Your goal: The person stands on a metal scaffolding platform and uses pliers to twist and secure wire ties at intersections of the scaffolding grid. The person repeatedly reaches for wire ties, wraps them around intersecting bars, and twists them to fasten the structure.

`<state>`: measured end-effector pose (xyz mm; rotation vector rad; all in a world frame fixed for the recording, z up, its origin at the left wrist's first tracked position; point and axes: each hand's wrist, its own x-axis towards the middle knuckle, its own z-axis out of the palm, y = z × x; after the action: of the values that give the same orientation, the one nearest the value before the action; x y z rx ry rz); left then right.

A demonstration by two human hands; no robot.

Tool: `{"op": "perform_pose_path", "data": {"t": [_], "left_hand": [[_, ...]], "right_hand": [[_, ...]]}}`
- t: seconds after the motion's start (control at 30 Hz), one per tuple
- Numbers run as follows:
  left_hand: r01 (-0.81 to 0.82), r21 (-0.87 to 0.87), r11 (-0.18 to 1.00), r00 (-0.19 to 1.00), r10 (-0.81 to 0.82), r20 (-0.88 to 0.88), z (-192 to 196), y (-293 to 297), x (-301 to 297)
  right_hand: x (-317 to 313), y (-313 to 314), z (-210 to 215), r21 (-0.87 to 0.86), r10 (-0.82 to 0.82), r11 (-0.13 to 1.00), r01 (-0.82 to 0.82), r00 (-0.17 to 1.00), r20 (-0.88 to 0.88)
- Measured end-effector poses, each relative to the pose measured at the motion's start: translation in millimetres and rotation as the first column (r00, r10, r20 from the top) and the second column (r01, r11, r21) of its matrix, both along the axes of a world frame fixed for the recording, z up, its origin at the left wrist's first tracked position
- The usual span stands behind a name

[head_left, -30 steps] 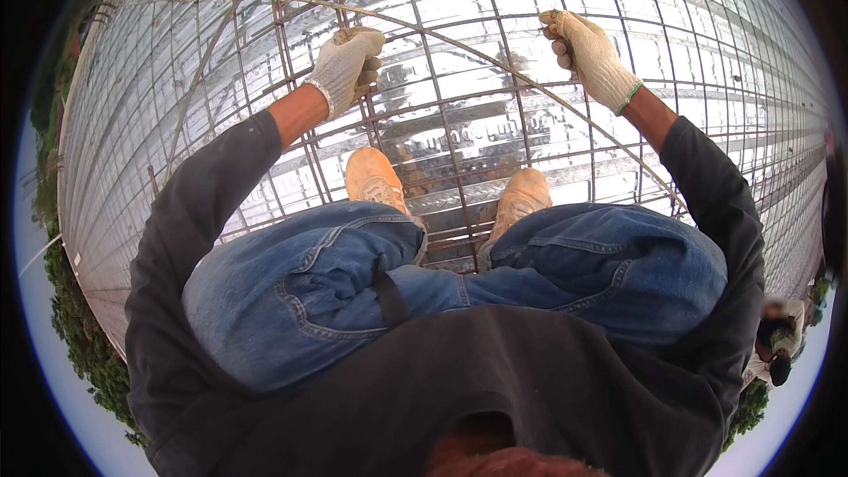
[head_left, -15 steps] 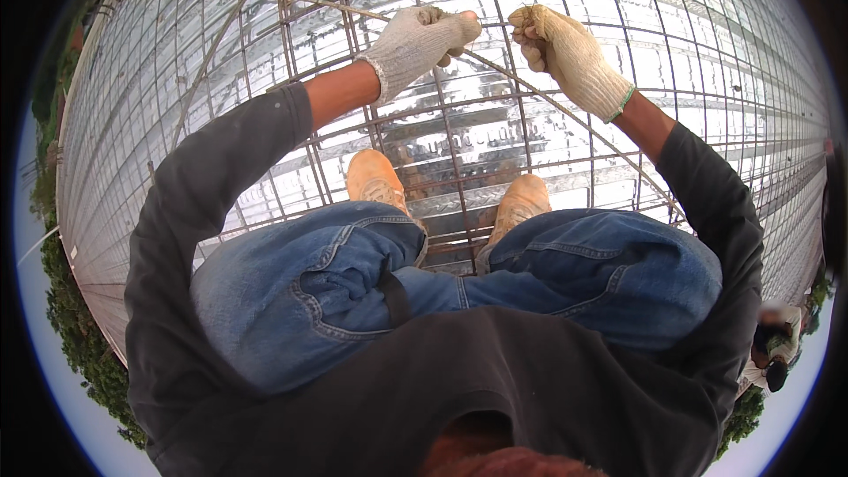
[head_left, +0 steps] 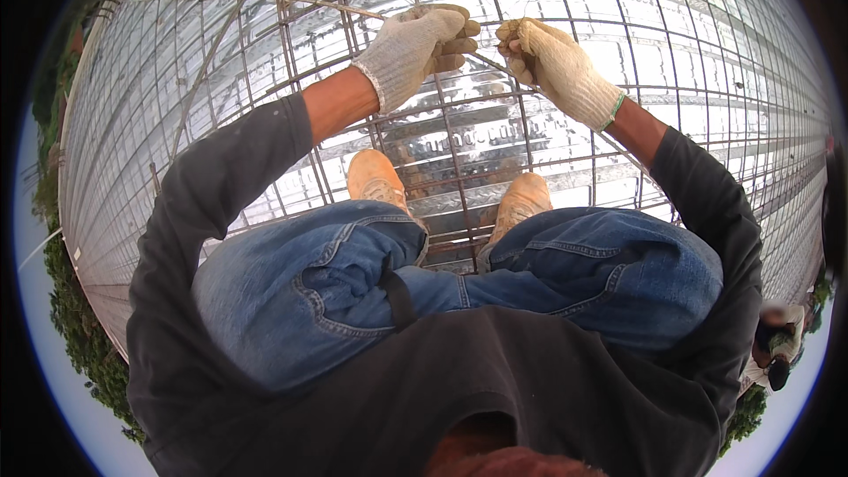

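Rebar mesh (head_left: 444, 109) spreads beneath and ahead of the person, over shiny ribbed metal decking (head_left: 488, 115). A long thin rod (head_left: 331, 4) slants across it, passing under both hands. The gloved left hand (head_left: 413, 49) has its fingers loosely apart; the gloved right hand (head_left: 565, 66), just beside, has its fingers curled together, whatever they pinch too small to tell.

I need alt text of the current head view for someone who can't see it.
A squatting person's left hand and right hand, both in pale knit gloves, are close together but apart over a rebar mesh and shiny metal decking. What they hold, if anything, is unclear. Tan shoes and blue jeans show below.
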<state>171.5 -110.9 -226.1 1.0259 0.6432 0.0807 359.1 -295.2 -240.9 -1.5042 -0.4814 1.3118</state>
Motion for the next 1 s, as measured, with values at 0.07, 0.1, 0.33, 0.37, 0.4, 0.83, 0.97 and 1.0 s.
{"op": "perform_pose_path", "data": {"t": [0.07, 0.1, 0.33, 0.37, 0.4, 0.83, 0.97, 1.0], "left_hand": [[-0.031, -0.010, 0.999, 0.999, 0.031, -0.029, 1.3, -1.0, -1.8], [-0.040, -0.019, 0.999, 0.998, 0.039, -0.047, -0.3, -1.9, -3.3], [-0.060, -0.037, 0.997, 0.995, 0.057, -0.080, -10.3, 12.2, -10.5], [-0.050, -0.025, 0.998, 0.996, 0.048, -0.073, -12.1, 14.2, -12.0], [-0.047, -0.026, 0.999, 0.997, 0.046, -0.067, -13.1, 14.0, -12.9], [0.095, 0.053, 0.994, 0.995, -0.094, -0.019, 1.7, -6.1, -0.5], [0.104, 0.074, 0.992, 0.994, -0.102, -0.031, 6.9, -7.2, 5.0], [0.120, 0.087, 0.989, 0.992, -0.116, -0.049, 8.9, -8.3, 4.5]], "right_hand": [[2.3, -0.4, -1.8, -0.010, 0.030, 0.999, -0.031, 0.998, -0.056], [3.0, -0.8, -1.2, -0.003, 0.049, 0.999, -0.049, 0.995, -0.090], [6.3, -11.0, 3.1, -0.166, 0.306, 0.952, -0.257, 0.769, 0.561], [6.4, -14.2, -5.6, -0.098, 0.240, 0.969, -0.229, 0.755, 0.610], [7.4, -13.8, -4.6, -0.114, 0.233, 0.971, -0.208, 0.737, 0.635], [3.3, 28.9, 29.2, -0.088, 0.269, 0.950, -0.301, 0.637, 0.722], [-0.3, 29.8, 27.7, -0.069, 0.242, 0.962, -0.263, 0.710, 0.662], [-1.3, 29.7, 27.6, -0.071, 0.240, 0.964, -0.258, 0.717, 0.655]]}}
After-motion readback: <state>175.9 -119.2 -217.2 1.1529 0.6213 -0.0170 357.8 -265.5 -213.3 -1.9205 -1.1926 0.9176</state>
